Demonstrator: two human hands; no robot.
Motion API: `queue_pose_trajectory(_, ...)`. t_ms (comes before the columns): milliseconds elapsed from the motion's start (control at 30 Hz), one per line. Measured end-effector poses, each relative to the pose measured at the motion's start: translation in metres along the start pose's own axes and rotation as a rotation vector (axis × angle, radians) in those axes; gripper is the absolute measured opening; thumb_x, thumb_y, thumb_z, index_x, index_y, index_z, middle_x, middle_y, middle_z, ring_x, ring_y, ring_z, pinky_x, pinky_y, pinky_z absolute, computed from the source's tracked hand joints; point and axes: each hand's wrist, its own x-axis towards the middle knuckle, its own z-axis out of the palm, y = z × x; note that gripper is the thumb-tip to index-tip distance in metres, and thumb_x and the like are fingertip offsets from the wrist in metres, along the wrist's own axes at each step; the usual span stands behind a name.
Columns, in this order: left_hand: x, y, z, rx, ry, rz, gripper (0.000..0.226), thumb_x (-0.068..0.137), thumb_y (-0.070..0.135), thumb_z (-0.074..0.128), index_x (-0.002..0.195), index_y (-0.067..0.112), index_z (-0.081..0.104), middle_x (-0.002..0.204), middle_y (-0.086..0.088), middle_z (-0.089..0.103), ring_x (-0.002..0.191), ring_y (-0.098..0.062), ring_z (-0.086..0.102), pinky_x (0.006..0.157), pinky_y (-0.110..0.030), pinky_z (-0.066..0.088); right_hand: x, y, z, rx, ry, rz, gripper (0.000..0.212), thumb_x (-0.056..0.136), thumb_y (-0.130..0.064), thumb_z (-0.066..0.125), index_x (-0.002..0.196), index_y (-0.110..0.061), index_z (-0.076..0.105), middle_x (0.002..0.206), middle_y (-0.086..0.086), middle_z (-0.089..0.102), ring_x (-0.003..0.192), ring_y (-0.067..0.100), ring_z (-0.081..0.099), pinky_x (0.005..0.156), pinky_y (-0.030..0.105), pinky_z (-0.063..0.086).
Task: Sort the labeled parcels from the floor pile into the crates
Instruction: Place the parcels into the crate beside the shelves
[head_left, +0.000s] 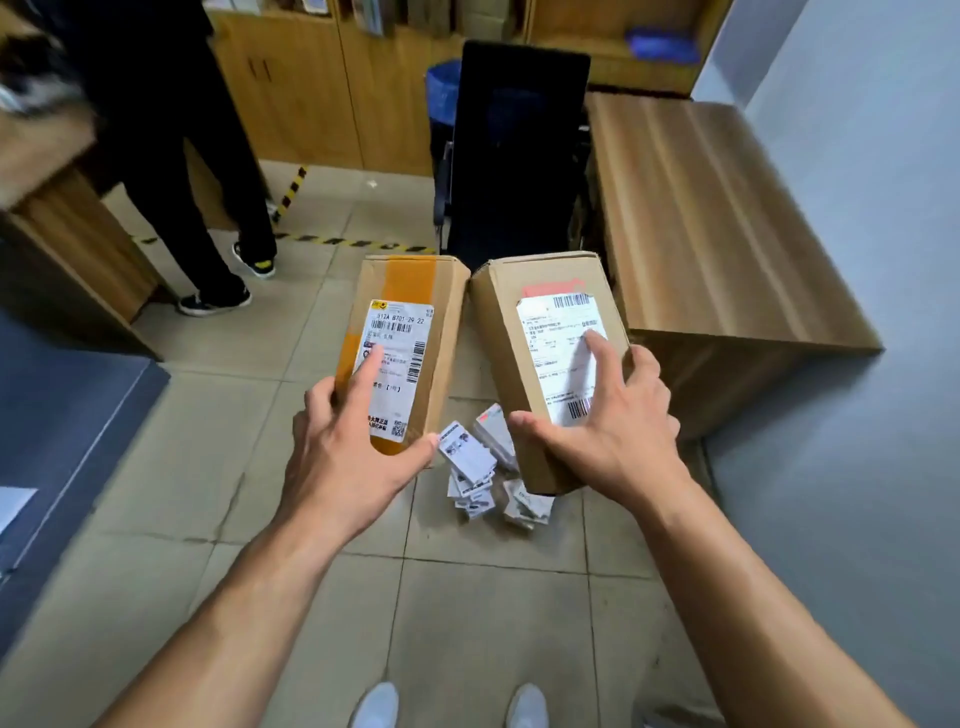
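Note:
I hold two cardboard parcels up side by side above the tiled floor. My left hand (345, 447) grips the near end of the left parcel (410, 332), which has orange tape and a white barcode label; the index finger lies on the label. My right hand (608, 415) grips the near end of the right parcel (545, 332), fingers spread over its white shipping label. Below them, a small pile of white labeled packets (480, 467) lies on the floor. No crate is in view.
A black office chair (514, 156) stands just behind the parcels. A low wooden table (717, 228) is at the right. A person in dark clothes (187, 156) stands at the left by a wooden desk (57, 218). Wooden cabinets (311, 88) line the back. My shoes (452, 706) show at the bottom.

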Motion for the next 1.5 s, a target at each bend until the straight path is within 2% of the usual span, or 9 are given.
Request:
queue_pose_trajectory(300,-0.018,0.087,-0.043,-0.07,-0.132,0.48,0.103,0.072,0.066,0.075,0.151,0.063,0.009,0.153,0.004,0.021,0.138,-0.024,0.032,0.102,-0.04,0.044,-0.117,0.006,-0.083,0.037,0.338,0.313,0.124,0.048,-0.1,0.052,0.152,-0.051,0.004,0.165,0.007,0.0,0.15,0.036,0.012,0.115,0.064,0.027)
queue_pose_trajectory(467,-0.051,0.091,-0.065,-0.079,-0.277,0.71,0.104,0.069,0.067,0.075,0.147,0.069,0.006,0.154,0.006,0.018,0.14,-0.026,0.028,0.105,-0.051,0.044,-0.219,-0.017,-0.088,-0.017,0.517,0.526,0.121,0.052,-0.094,0.06,0.15,-0.051,0.003,0.162,0.006,0.003,0.147,0.037,0.019,0.117,0.059,0.024)
queue_pose_trajectory(633,-0.108,0.101,-0.069,-0.086,-0.437,0.905,0.103,0.066,0.066,0.076,0.145,0.072,0.011,0.155,0.003,0.019,0.14,-0.024,0.024,0.109,-0.052,0.039,-0.328,-0.028,-0.082,-0.073,0.661,0.758,0.122,0.052,-0.096,0.058,0.149,-0.053,-0.001,0.161,0.006,0.004,0.146,0.035,0.02,0.118,0.056,0.03)
queue_pose_trajectory(733,-0.155,0.113,-0.065,-0.096,-0.524,1.008,0.102,0.067,0.065,0.078,0.146,0.071,0.014,0.155,0.0,0.021,0.14,-0.027,0.026,0.11,-0.051,0.038,-0.394,-0.028,-0.083,-0.095,0.727,0.889,0.123,0.053,-0.097,0.058,0.15,-0.052,-0.002,0.162,0.006,0.001,0.147,0.035,0.019,0.119,0.056,0.028)
queue_pose_trajectory(933,-0.28,0.128,-0.06,-0.099,-0.665,1.225,0.102,0.072,0.062,0.078,0.15,0.064,0.012,0.154,0.003,0.018,0.138,-0.029,0.025,0.107,-0.056,0.042,-0.54,-0.028,-0.084,-0.081,0.843,1.086,0.123,0.058,-0.093,0.062,0.153,-0.052,-0.004,0.161,0.002,-0.007,0.15,0.033,0.008,0.122,0.056,0.02)
queue_pose_trajectory(1067,-0.386,0.128,-0.057,-0.118,-0.738,1.361,0.102,0.07,0.065,0.078,0.151,0.06,0.017,0.152,0.003,0.022,0.133,-0.027,0.028,0.109,-0.053,0.041,-0.656,-0.024,-0.074,-0.112,0.958,1.218,0.123,0.054,-0.095,0.061,0.154,-0.052,0.002,0.162,0.006,-0.002,0.15,0.032,0.01,0.122,0.053,0.019)
queue_pose_trajectory(1200,-0.511,0.114,-0.056,-0.114,-0.848,1.473,0.106,0.068,0.068,0.079,0.149,0.065,0.012,0.151,0.007,0.018,0.135,-0.026,0.025,0.111,-0.053,0.039,-0.785,-0.027,-0.058,-0.112,1.005,1.376,0.123,0.054,-0.095,0.06,0.153,-0.053,0.0,0.161,0.004,-0.006,0.15,0.033,0.008,0.122,0.055,0.019)
queue_pose_trajectory(1300,-0.6,0.1,-0.058,-0.108,-0.882,1.575,0.107,0.067,0.067,0.08,0.148,0.068,0.009,0.152,0.002,0.02,0.135,-0.03,0.028,0.11,-0.052,0.04,-0.873,-0.032,-0.043,-0.104,1.035,1.499,0.123,0.057,-0.094,0.062,0.153,-0.053,-0.002,0.162,0.003,-0.011,0.151,0.035,0.005,0.122,0.058,0.018)
queue_pose_trajectory(1500,-0.752,0.067,-0.07,-0.092,-0.967,1.747,0.104,0.068,0.07,0.077,0.148,0.065,0.009,0.156,-0.003,0.015,0.138,-0.034,0.022,0.114,-0.052,0.032,-1.011,-0.054,-0.008,-0.139,1.154,1.733,0.123,0.054,-0.094,0.062,0.153,-0.052,0.004,0.162,0.008,-0.004,0.148,0.036,0.013,0.12,0.057,0.022)
